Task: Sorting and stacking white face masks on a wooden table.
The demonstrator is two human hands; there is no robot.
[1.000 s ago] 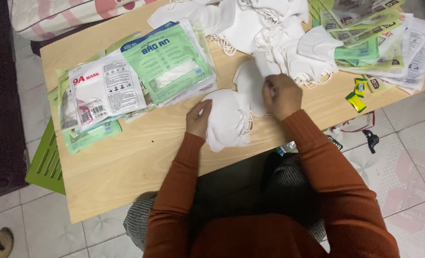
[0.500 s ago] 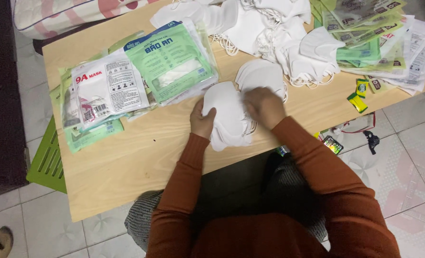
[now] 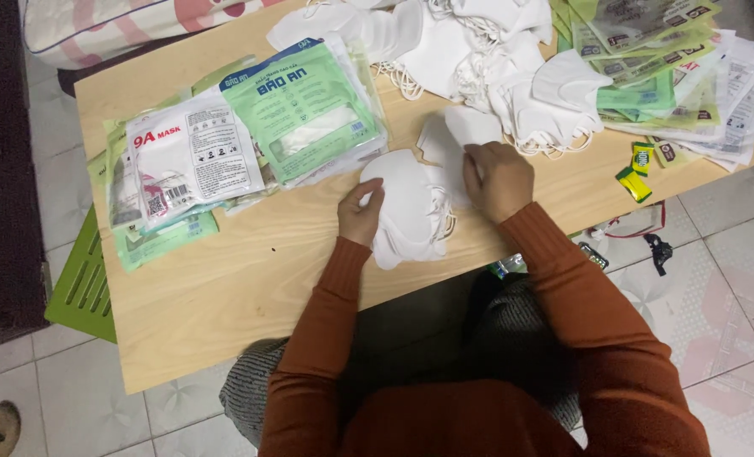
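On the wooden table (image 3: 224, 288), the left hand (image 3: 361, 211) gripped a stack of white masks (image 3: 411, 207) at its edge, while the right hand (image 3: 499, 179) pinched another mask (image 3: 453, 140) just beside it.

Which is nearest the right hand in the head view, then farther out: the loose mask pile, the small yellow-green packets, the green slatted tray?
From the right hand:
1. Loose mask pile, just beyond it on the table.
2. Small yellow-green packets, toward the table's right edge.
3. Green slatted tray, on the floor, far left.
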